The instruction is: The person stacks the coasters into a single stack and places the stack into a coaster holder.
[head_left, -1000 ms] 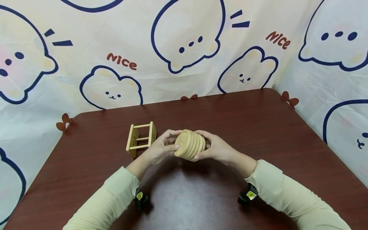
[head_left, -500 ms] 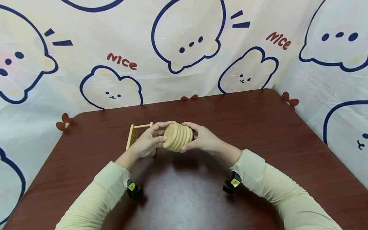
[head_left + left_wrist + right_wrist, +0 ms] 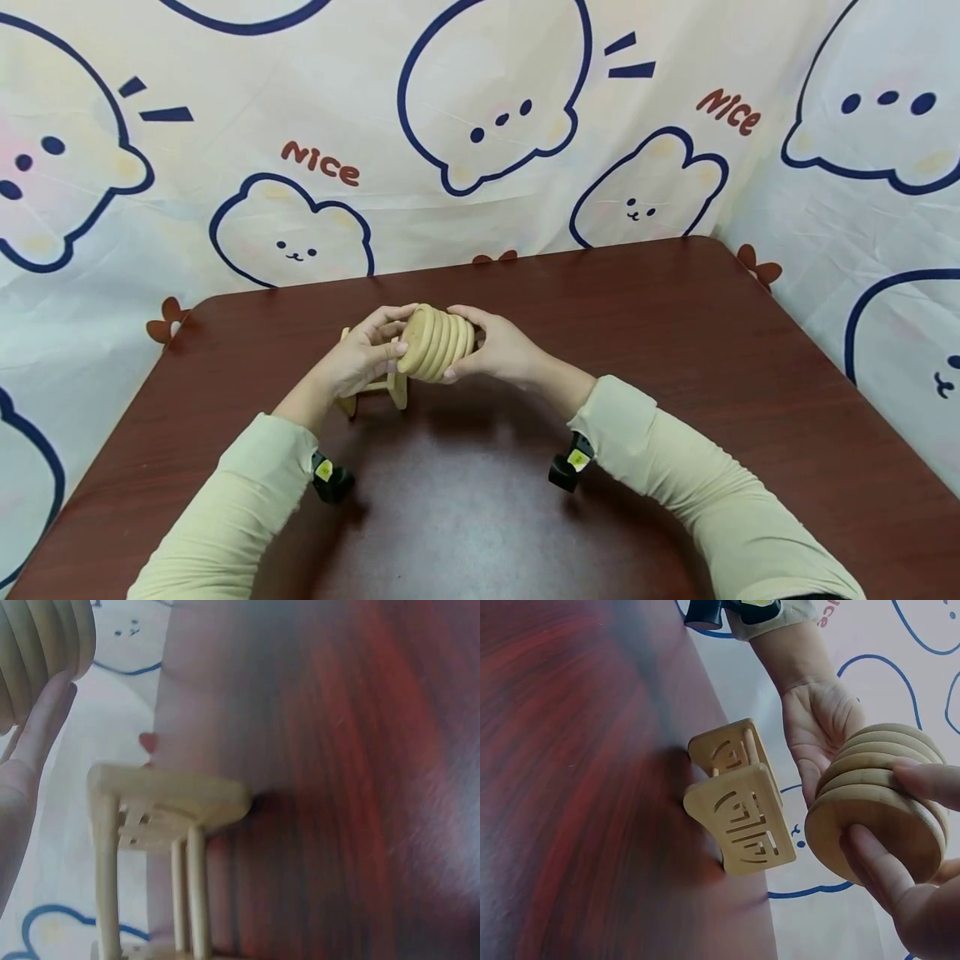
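Note:
A stack of several round wooden coasters is held in the air on its side, between both hands. My left hand grips its left end with thumb and fingers. At the other end my right hand pinches the stack; in the right wrist view its thumb presses the end coaster. Just below and behind the left hand stands a wooden rack, partly hidden by that hand in the head view. The right wrist view shows the rack's side panel with cut-out slots; round rods join its two panels.
The dark red-brown table reaches back to a white cloth printed with cartoon bears. Each wrist wears a small black camera, one at the left cuff and one at the right cuff.
Both hands have carried the coaster stack leftward and slightly away from me, up to the rack. The left hand now covers much of the rack, which stays in its place.

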Tool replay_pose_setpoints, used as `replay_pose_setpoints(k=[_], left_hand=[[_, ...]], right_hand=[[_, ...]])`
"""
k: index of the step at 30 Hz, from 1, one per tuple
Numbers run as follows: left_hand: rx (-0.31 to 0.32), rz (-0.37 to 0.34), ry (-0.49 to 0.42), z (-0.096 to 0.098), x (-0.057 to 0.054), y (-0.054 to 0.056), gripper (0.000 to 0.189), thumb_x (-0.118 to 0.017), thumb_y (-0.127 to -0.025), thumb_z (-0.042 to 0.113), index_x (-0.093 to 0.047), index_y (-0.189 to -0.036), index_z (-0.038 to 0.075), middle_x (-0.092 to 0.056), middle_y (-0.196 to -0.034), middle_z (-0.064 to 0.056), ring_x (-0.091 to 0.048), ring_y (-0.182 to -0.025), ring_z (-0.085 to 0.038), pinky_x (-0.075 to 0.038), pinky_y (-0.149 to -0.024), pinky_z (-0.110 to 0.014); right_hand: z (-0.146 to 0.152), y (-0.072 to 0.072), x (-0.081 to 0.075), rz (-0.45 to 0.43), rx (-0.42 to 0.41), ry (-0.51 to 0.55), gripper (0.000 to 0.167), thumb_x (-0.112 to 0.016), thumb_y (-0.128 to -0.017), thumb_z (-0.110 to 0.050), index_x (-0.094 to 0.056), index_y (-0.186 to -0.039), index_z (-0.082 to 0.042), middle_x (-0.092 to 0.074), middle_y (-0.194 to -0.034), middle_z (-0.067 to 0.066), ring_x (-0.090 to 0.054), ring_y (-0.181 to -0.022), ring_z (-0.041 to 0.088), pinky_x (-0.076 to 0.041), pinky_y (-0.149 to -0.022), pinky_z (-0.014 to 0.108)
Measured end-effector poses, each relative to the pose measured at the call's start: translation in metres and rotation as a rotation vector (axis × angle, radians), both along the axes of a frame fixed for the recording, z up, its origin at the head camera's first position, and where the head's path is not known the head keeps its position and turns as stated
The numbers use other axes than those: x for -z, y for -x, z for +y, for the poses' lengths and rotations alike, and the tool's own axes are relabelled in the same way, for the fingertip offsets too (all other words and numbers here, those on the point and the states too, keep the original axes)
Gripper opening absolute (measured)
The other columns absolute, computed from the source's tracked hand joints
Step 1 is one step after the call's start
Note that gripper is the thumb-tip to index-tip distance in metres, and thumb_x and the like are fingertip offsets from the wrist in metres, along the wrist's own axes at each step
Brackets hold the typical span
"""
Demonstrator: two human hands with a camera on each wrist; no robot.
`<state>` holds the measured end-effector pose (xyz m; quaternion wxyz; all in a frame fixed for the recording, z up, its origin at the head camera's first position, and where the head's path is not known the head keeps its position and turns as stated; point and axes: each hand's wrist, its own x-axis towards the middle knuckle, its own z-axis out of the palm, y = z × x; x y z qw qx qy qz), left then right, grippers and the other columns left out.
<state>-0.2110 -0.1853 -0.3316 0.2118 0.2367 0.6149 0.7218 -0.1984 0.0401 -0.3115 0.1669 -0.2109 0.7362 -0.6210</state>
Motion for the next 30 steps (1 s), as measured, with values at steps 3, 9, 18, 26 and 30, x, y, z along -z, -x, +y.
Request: replay_pose_setpoints(k=[3,9,18,26,30], left_hand=[[0.002,0.014,0.001,-0.006,-0.002,0.003,0.044,-0.046,-0.087,-0.001,-0.042,-0.124,0.023,-0.037,-0.116,-0.011,-0.052,-0.092,-0.017,-0.047,-0.069,-0.031],[-0.005,0.033,-0.031,-0.018,0.0,0.008,0.044,-0.043,-0.087,-0.005,-0.044,-0.123,0.02,-0.042,-0.114,-0.009,-0.052,-0.091,-0.017,-0.048,-0.069,-0.03],[-0.059,0.057,-0.021,-0.038,0.004,0.011,0.047,-0.043,-0.086,-0.01,-0.047,-0.122,0.019,-0.05,-0.11,-0.007,-0.055,-0.09,-0.017,-0.048,-0.069,-0.029],[-0.093,0.043,-0.048,-0.054,0.007,0.015,0.046,-0.043,-0.084,-0.012,-0.05,-0.119,0.018,-0.054,-0.108,-0.006,-0.056,-0.091,-0.018,-0.048,-0.07,-0.029],[-0.085,0.061,-0.058,-0.061,0.01,0.018,0.047,-0.042,-0.084,-0.014,-0.05,-0.119,0.016,-0.056,-0.107,-0.006,-0.057,-0.091,-0.018,-0.048,-0.07,-0.028]], right_hand=[[-0.006,0.001,-0.006,0.012,-0.001,-0.018,0.082,-0.074,-0.061,0.001,-0.032,-0.132,-0.005,-0.047,-0.115,0.009,-0.05,-0.092,0.018,-0.045,-0.071,0.026],[-0.016,-0.003,-0.023,0.002,-0.01,-0.055,0.081,-0.072,-0.063,0.003,-0.031,-0.132,-0.004,-0.046,-0.117,0.013,-0.048,-0.091,0.018,-0.044,-0.069,0.024],[-0.039,0.02,-0.001,0.064,-0.01,-0.114,0.086,-0.077,-0.06,-0.007,-0.03,-0.133,-0.008,-0.041,-0.125,0.005,-0.044,-0.1,0.012,-0.04,-0.077,0.023],[-0.055,0.028,-0.001,0.11,-0.017,-0.199,0.085,-0.077,-0.061,-0.01,-0.032,-0.133,-0.009,-0.042,-0.125,0.004,-0.042,-0.103,0.01,-0.036,-0.084,0.024],[-0.062,0.031,0.0,0.124,-0.033,-0.223,0.086,-0.078,-0.06,-0.011,-0.032,-0.133,-0.009,-0.042,-0.125,0.004,-0.042,-0.105,0.01,-0.035,-0.086,0.024]])
